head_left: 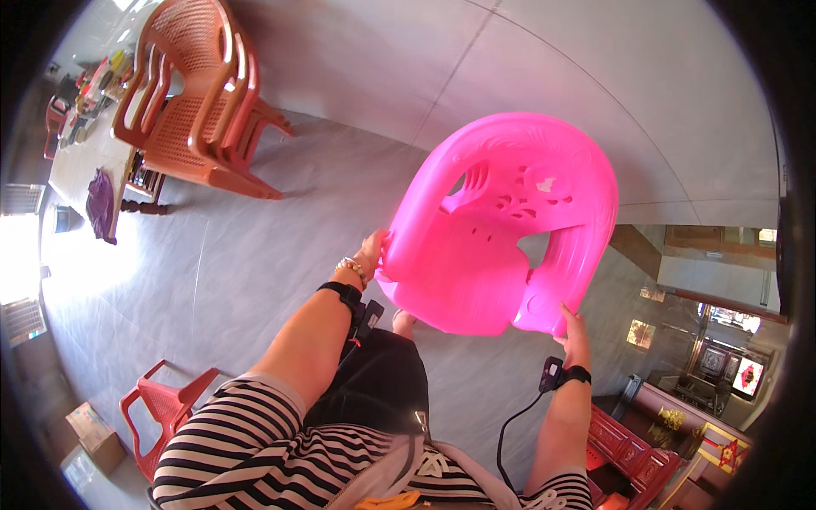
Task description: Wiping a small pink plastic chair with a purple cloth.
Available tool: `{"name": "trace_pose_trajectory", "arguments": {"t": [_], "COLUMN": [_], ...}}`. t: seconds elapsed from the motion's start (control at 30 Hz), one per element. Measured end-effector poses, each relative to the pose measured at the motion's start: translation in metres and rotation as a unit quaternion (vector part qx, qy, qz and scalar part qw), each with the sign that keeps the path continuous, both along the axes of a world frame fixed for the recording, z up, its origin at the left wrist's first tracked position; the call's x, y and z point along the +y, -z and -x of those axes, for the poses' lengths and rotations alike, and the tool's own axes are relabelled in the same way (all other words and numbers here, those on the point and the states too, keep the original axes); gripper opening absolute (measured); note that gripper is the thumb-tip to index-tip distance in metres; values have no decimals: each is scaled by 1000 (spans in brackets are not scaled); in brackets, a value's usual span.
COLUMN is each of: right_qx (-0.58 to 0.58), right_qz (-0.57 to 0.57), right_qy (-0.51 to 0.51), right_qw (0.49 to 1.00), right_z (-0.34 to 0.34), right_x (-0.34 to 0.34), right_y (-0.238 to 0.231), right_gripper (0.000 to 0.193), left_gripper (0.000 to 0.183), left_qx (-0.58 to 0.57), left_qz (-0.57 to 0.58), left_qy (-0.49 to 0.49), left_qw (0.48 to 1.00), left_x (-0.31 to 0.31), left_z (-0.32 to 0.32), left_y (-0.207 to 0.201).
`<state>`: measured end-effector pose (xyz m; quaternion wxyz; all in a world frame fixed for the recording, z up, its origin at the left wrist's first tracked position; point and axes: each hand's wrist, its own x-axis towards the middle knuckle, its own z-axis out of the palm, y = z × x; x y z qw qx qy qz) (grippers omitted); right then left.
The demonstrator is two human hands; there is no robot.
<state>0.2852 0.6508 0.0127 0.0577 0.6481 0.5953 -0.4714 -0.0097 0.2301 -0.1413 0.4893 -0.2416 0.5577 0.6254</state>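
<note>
Broadly, grey tiled floor [246,272]: smooth and faintly veined, crossed by thin joint lines.
Pink plastic armchair [472,268]: in front of the person, between both hands; whether its legs touch the floor cannot be told. Glossy hot pink, its broad rounded rim sweeps from armrest to armrest; curved cut-outs and a small pale patch mark the backrest, large gaps open under the arms, and small slots show toward the rear of the seat.
Stacked orange-brown armchairs [183,127]: well apart from it, at the left, their surfaces finely perforated.
Left hand [372,253]: closed on the pink chair's left side.
Right hand [576,333]: gripping the front end of the opposite armrest.
Beaded bracelet [353,270]: around the left wrist.
</note>
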Motion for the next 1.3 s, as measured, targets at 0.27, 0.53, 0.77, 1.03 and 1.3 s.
{"name": "trace_pose_trajectory", "arguments": {"t": [0.27, 0.53, 0.77, 1.03, 1.3], "right_qx": [-16, 0, -35, -37, -35], "right_qz": [102, 109, 121, 102, 73], "right_qy": [-20, -125, -160, -136, -141], "right_qw": [994, 986, 979, 985, 987], "right_z": [-13, 31, 52, 53, 54], "right_x": [-149, -281, -376, -487, -598], "right_y": [8, 1, -1, 11, 22], "right_gripper": [63, 66, 79, 84, 81], "left_gripper": [35, 34, 39, 40, 37], "left_qx": [-14, -41, -20, -39, -51], "left_qz": [-93, -142, -195, -137, -112], "left_qy": [-107, -173, -174, -156, -167], "left_qw": [990, 974, 965, 977, 978], "left_x": [-169, -334, -442, -539, -658], "left_z": [-22, -45, -56, -42, -37], "left_y": [11, -27, -22, 11, 1]}}
